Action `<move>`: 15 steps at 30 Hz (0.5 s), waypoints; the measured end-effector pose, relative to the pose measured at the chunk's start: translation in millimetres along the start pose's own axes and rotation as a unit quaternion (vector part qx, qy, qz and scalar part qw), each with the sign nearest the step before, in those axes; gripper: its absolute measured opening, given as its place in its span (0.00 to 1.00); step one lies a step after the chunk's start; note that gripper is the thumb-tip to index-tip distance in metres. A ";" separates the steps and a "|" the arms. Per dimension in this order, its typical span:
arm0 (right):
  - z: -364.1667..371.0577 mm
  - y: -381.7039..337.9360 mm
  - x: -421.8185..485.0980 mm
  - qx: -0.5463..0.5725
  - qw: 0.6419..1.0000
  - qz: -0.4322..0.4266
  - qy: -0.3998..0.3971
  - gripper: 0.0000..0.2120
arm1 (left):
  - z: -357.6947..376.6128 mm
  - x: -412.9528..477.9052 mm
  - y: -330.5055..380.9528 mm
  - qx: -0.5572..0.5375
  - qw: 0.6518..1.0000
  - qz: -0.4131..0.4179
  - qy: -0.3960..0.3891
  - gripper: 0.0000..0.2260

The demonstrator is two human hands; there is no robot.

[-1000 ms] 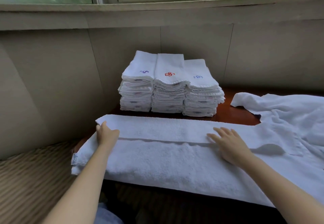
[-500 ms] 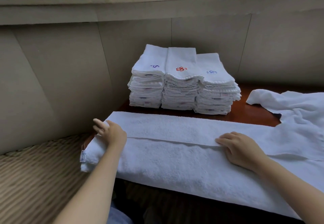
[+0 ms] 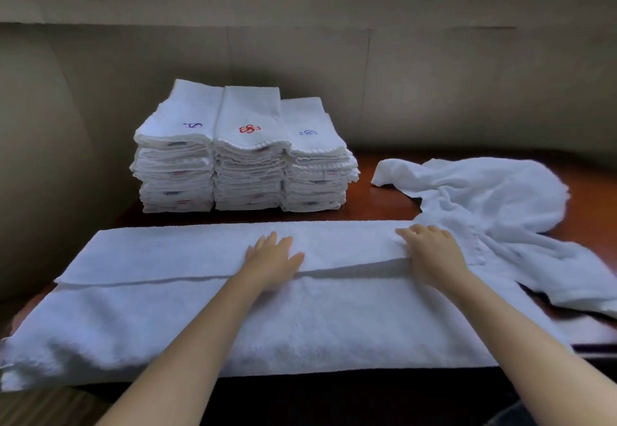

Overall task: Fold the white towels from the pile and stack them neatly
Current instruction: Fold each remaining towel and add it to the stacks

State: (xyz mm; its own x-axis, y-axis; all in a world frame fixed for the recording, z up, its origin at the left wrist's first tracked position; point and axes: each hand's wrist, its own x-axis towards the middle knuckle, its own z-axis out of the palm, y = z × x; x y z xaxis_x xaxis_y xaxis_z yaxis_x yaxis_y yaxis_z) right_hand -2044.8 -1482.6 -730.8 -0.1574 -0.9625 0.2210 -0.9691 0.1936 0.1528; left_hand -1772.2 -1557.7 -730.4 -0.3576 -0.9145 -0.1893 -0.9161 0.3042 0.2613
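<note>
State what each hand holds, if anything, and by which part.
Nothing is in a grip. The left hand lies flat on the long folded white terry towel's upper flap; the right hand presses that flap's right end, fingers slightly bent.

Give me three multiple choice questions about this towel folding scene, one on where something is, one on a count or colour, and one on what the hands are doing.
1. Where do the folded towel stacks stand?
A. against the wall behind the long towel
B. on the windowsill
C. on the floor

2. What colour is the embroidery on the middle stack?
A. green
B. red
C. yellow

3. How do the hands lie?
A. both lifting a towel in the air
B. both flat on the long towel
C. both clenched away from it

Key: 1 A, they sit beyond the long towel. 2 B, red mark. 3 B, left hand and right hand press it.
</note>
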 end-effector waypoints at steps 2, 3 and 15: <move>0.7 27.8 -4.7 0.000 0.998 0.057 0.004 0.23 | 9.0 5.8 30.1 0.006 0.998 0.054 -0.011 0.26; 2.2 41.3 -7.6 0.003 0.996 0.085 0.003 0.23 | 13.3 8.4 44.4 0.015 0.997 0.076 -0.014 0.26; 4.0 119.9 -27.3 0.186 0.951 0.247 -0.014 0.18 | 54.7 33.1 135.2 0.045 0.981 0.186 0.010 0.24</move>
State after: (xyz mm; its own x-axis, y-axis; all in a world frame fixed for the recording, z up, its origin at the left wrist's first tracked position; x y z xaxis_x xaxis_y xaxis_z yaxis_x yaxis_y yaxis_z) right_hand -2157.4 -1433.9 -722.3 -0.6111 -0.7771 0.1505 -0.7746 0.5478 -0.3161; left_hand -1917.7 -1532.2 -753.2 -0.6678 -0.7403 -0.0774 -0.7351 0.6396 0.2247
